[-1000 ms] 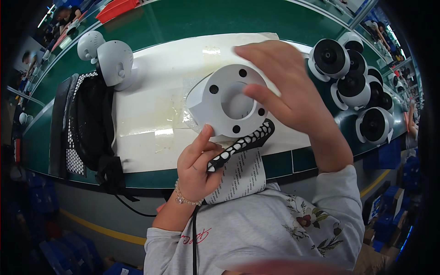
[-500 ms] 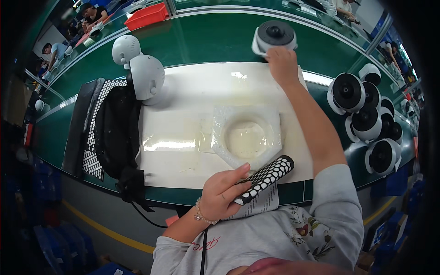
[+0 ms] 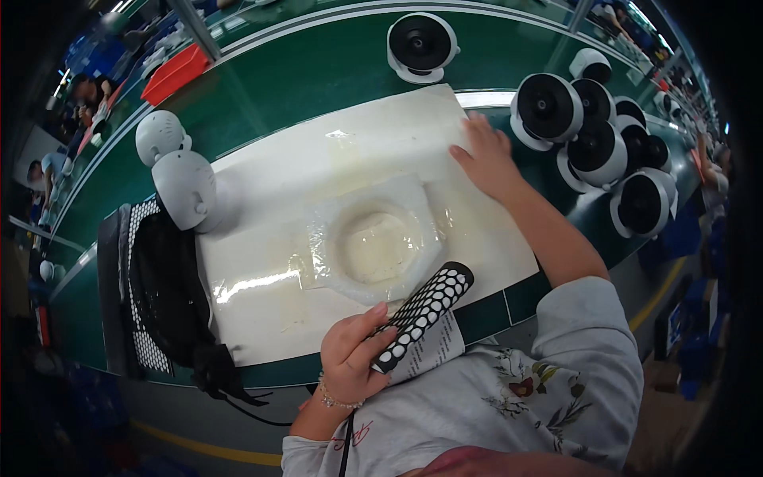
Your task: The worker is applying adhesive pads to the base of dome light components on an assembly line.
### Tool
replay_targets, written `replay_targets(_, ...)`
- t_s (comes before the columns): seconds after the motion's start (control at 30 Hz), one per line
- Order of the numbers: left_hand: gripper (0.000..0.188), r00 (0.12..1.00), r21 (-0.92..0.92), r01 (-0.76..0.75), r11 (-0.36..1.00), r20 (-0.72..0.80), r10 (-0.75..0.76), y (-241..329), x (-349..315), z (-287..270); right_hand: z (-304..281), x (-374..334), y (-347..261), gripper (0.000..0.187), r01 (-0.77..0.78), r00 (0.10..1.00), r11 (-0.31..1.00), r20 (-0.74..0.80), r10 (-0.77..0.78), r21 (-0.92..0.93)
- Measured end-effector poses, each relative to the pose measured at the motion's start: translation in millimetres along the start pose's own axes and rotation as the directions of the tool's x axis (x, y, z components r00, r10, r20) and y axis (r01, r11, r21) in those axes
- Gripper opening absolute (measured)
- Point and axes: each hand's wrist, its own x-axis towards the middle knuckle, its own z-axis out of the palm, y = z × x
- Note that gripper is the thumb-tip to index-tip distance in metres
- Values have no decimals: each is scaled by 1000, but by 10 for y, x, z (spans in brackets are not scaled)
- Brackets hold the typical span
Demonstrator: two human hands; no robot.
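My left hand [image 3: 352,350] grips a black tool with a white dotted sleeve [image 3: 423,313] at the near edge of the white mat [image 3: 262,294]. A clear plastic tray with a round hollow [image 3: 373,242] lies in the middle of the mat, empty. My right hand [image 3: 486,157] rests flat on the mat's far right corner, fingers spread, holding nothing. A white round unit with a black face [image 3: 422,45] stands on the green table [image 3: 302,87] beyond the mat.
Several more white and black round units [image 3: 598,139] are clustered at the right. Two white domed housings [image 3: 179,176] stand at the mat's left edge. A black mesh bag with a cable [image 3: 163,294] lies left. A red bin [image 3: 176,74] sits far back.
My right hand carried the round unit off the plastic tray, set it on the green table beyond the mat, then drew back to the mat's corner. The left hand still holds the dotted tool.
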Motion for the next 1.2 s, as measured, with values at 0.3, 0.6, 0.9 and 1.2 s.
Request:
replay_targets(0.3,31,993,-29,67,997,-95,-70,10,-24,84,-540,-428,614,41,-195,974,964,-150,169,-181)
replay_targets(0.6,32,995,-11,14,1000,-100,-15,12,5,49,-1344,-337,-442,21,194,927,914,-371,-53,355)
replay_targets(0.9,38,986,-136,59,989,-145,-79,18,-13,42,-1252,-111,-1391,32,75,901,367,95,-422,927)
replay_targets(1.2,37,960,-212,161,964,-191,-203,21,-35,43,-1450,-583,-1384,34,685,715,449,-410,-567,573)
